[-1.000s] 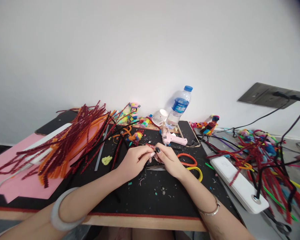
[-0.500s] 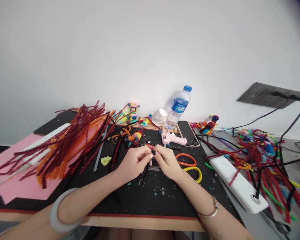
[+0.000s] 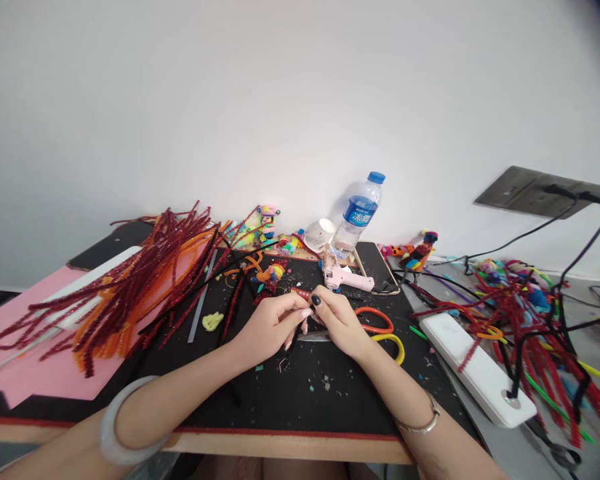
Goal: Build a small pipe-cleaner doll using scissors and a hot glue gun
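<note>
White wall [image 3: 290,107] behind; black mat [image 3: 280,400] littered with scraps. Left hand [image 3: 267,325] and right hand [image 3: 341,321] meet above it, fingertips pinched narrow on what appears a dark strand [image 3: 293,344], mostly hidden. Scissors [image 3: 390,347] lie beside the right hand; glue gun [image 3: 350,277] beyond. Judged step: fingertip shaping; next move calls for steady pinching.

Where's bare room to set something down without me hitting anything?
Best: the black mat between left hand, right hand and red edging, bar small scraps. Smaller: the pink sheet in front of the pipe cleaner pile. Crowded: beside and beyond the hands, with scissors, glue gun and bottle; far right, red pipe cleaners beside the white box.
</note>
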Motion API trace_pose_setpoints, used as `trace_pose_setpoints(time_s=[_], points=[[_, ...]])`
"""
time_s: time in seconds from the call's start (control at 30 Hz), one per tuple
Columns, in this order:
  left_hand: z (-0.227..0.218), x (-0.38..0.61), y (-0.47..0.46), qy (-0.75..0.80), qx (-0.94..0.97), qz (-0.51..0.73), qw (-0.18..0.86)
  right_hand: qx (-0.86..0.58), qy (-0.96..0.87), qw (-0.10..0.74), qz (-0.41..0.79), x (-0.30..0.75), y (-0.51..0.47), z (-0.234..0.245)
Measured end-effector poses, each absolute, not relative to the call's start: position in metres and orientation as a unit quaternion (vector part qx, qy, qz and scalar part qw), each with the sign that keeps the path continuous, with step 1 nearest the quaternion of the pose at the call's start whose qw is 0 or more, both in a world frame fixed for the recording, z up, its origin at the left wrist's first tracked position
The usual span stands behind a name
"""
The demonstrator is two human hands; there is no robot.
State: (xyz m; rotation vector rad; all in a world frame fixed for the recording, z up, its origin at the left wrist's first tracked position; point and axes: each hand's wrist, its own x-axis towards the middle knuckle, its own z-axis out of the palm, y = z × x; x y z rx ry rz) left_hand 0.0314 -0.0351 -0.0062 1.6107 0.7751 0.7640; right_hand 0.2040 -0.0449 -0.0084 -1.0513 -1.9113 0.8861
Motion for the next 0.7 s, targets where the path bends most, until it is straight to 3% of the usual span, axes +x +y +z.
trace_pose_setpoints(time_s=[0.4,0.7], points=[[-0.0063,0.0296,-0.0370,0.346,0.692,0.336,0.537,-0.388,-0.789,0.366,0.305,0.2026,-0.0459,-0.0031],[-0.0089,0.0299,-0.0378,0.393,0.696,0.391,0.456,-0.431,-0.811,0.369,0.145,0.2048,-0.0478,-0.0049]])
